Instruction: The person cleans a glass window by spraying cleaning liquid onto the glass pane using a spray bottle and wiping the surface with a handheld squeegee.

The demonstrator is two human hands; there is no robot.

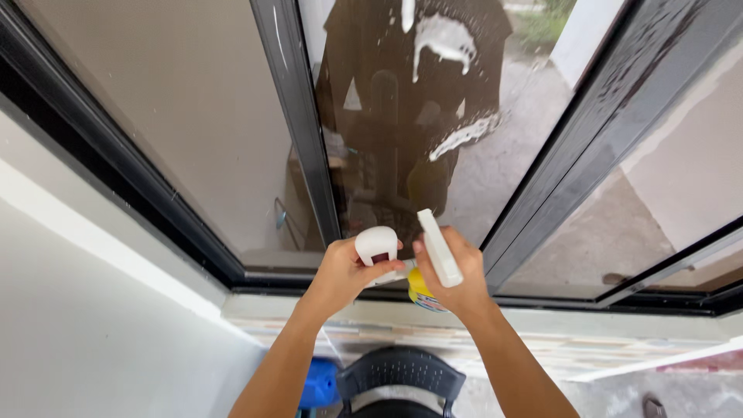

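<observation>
Your left hand (344, 272) is curling its fingers around the white plastic trigger head (377, 244) of a yellow spray bottle (420, 292), while your right hand (457, 271) is gripping the bottle's body — both held close together just in front of the dark-framed glass window pane (402, 116), which is carrying streaks of white foam (443, 39) — above a black plastic chair (400, 379).

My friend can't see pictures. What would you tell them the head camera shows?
Two bare hands hold a spray bottle up to a window streaked with white foam: the left hand on its white trigger head, the right hand around the body. Below are a dark plastic chair and something blue.
</observation>
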